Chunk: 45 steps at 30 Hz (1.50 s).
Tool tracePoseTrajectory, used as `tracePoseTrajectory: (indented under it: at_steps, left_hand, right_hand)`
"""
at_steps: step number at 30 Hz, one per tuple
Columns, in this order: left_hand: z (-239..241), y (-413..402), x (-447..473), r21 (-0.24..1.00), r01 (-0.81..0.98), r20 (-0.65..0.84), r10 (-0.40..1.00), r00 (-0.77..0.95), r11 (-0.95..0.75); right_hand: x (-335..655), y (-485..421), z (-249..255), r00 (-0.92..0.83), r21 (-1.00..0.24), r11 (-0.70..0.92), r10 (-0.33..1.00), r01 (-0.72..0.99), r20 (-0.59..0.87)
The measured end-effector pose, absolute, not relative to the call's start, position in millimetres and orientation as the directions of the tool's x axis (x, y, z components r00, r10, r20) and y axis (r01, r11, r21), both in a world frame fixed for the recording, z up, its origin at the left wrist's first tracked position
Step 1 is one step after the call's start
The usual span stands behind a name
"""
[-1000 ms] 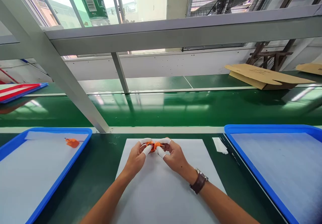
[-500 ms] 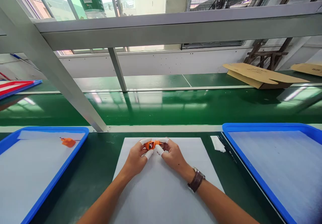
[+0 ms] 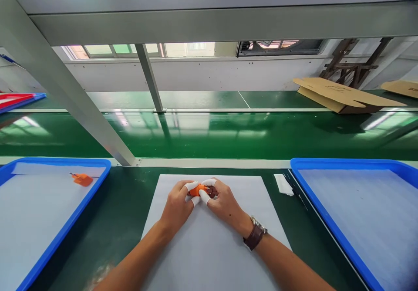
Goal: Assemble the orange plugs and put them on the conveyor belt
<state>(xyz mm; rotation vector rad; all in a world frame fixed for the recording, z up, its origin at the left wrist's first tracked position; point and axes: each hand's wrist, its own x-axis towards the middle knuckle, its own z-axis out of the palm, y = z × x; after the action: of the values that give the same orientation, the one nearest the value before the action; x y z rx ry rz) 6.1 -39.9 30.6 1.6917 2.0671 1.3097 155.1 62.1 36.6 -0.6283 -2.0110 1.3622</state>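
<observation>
A small orange plastic piece [image 3: 197,189] is held between my two hands over the white sheet [image 3: 209,247]. My left hand [image 3: 178,204] pinches its left end with white-covered fingertips. At its right end, the white-capped thumb and index finger of my right hand [image 3: 225,199] close on it. Thin prongs seem to stick out on the right side, but fingers partly hide them. A second orange piece [image 3: 82,179] with a thin tip lies in the left blue tray [image 3: 70,232].
At the right stands another blue tray [image 3: 321,234] lined with white. A white scrap [image 3: 283,184] lies beside it. A metal post [image 3: 91,112] slants down at the left, under a crossbar [image 3: 209,25]. Cardboard [image 3: 339,94] rests on the far green surface.
The orange piece has turned in my fingers, so its dark, patterned opening no longer shows. My left fingers have shifted around it. The camera view has tilted slightly downward.
</observation>
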Motion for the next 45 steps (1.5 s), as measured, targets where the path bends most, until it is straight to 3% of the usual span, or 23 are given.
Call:
tracePoseTrajectory:
  at_steps: [8, 13, 20, 24, 29, 34, 37, 41, 45]
  left_hand:
    - [30, -37, 11, 0.751, 0.657, 0.401, 0.837, -0.372, -0.067]
    - [34, -38, 8, 0.786, 0.617, 0.328, 0.873, -0.361, -0.041]
    - [39, -35, -2, 0.988, 0.155, 0.058, 0.917, -0.395, 0.005]
    - [41, -33, -6, 1.0, 0.02, -0.012, 0.926, -0.377, 0.021]
    - [41, -34, -4, 0.996, 0.083, 0.052, 0.937, -0.345, -0.025]
    - [58, -41, 3, 0.918, 0.385, 0.224, 0.925, -0.308, -0.094]
    - [80, -53, -13, 0.839, 0.543, 0.345, 0.812, -0.471, -0.041]
    - [115, -92, -72, 0.84, 0.539, 0.414, 0.57, -0.71, 0.06]
    - [146, -147, -145, 0.889, 0.379, 0.363, 0.109, -0.925, 0.257]
  right_hand:
    - [153, 65, 32, -0.701, -0.965, 0.26, 0.691, 0.014, 0.176]
    - [154, 70, 38, -0.747, -0.998, 0.058, 0.664, 0.0, 0.038]
    - [160, 83, 43, -0.705, -0.973, -0.182, 0.708, -0.14, -0.031]
    - [160, 82, 40, -0.718, -0.993, -0.082, 0.696, -0.08, 0.001]
    - [157, 77, 40, -0.753, -0.997, -0.043, 0.658, -0.06, 0.017]
    - [162, 73, 39, -0.731, -1.0, 0.021, 0.681, -0.021, 0.03]
    - [163, 74, 36, -0.716, -0.999, 0.051, 0.697, 0.009, 0.03]
    - [164, 71, 32, -0.749, -0.996, 0.075, 0.662, 0.041, 0.019]
    - [162, 70, 30, -0.757, -0.993, 0.089, 0.654, 0.081, -0.003]
